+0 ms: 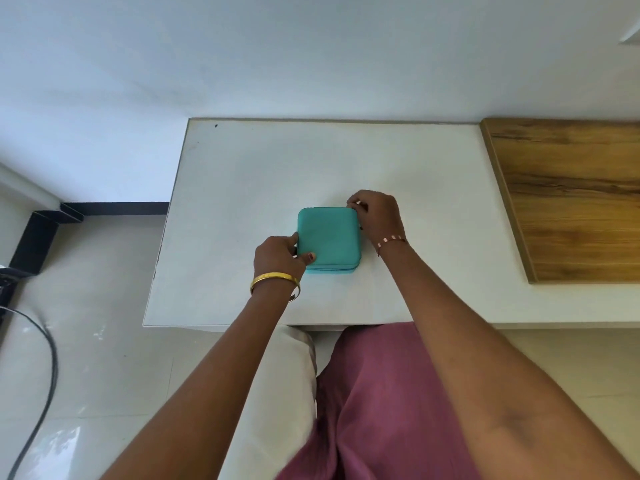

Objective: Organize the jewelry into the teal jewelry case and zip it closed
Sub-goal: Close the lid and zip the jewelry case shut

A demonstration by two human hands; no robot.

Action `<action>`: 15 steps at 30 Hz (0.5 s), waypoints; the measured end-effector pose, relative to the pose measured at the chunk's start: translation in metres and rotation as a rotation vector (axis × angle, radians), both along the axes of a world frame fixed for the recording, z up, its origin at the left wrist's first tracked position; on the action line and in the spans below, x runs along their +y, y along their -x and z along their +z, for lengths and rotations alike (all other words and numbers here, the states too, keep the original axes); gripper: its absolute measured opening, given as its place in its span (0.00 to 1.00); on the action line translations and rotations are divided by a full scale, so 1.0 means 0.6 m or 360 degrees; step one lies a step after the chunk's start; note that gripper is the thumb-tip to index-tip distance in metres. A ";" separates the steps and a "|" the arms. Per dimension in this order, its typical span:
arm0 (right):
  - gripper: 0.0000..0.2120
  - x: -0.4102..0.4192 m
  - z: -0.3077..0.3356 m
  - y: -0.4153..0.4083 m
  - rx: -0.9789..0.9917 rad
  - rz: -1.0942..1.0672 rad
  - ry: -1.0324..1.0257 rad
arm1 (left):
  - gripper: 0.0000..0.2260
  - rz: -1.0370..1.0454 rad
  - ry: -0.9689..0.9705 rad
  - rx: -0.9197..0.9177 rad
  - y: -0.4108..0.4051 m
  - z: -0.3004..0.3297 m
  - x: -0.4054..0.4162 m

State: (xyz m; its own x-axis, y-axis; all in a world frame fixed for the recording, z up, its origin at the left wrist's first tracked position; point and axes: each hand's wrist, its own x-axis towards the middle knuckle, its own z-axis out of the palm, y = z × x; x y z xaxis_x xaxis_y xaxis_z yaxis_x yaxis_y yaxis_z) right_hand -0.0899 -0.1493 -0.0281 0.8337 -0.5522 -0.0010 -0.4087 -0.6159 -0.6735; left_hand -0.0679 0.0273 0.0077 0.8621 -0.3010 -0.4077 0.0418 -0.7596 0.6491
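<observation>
The teal jewelry case (pixel 327 237) lies flat on the white table (pixel 242 174) with its lid down. My left hand (pixel 278 256) grips the case's near left corner, thumb on the lid. My right hand (pixel 375 216) is at the far right corner, with fingertips pinched on what looks like the zipper pull there. No loose jewelry shows on the table; the case's inside is hidden.
A wooden board (pixel 568 199) lies on the table's right part. The table's near edge is close to my lap in maroon cloth (pixel 377 403). A black cable (pixel 45 368) runs over the tiled floor at left.
</observation>
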 end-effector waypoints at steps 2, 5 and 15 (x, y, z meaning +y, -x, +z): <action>0.08 0.018 -0.004 0.021 -0.0164 -0.0360 -0.0336 | 0.22 -0.0001 0.0013 -0.0010 0.002 -0.001 0.000; 0.08 0.058 -0.001 0.055 -0.0335 -0.0758 -0.0735 | 0.22 0.0023 0.0059 -0.0001 0.006 -0.005 0.000; 0.18 0.127 0.009 0.119 -0.0105 -0.0459 -0.0771 | 0.28 0.0120 0.0512 -0.0093 0.061 -0.032 0.021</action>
State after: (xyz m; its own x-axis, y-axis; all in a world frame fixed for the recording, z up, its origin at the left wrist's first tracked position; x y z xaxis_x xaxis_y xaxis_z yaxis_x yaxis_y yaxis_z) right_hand -0.1612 -0.0733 -0.0229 0.6560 -0.7072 -0.2637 -0.4620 -0.1000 -0.8812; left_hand -0.1046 0.0397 -0.0117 0.9061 -0.3405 -0.2512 0.0456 -0.5116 0.8580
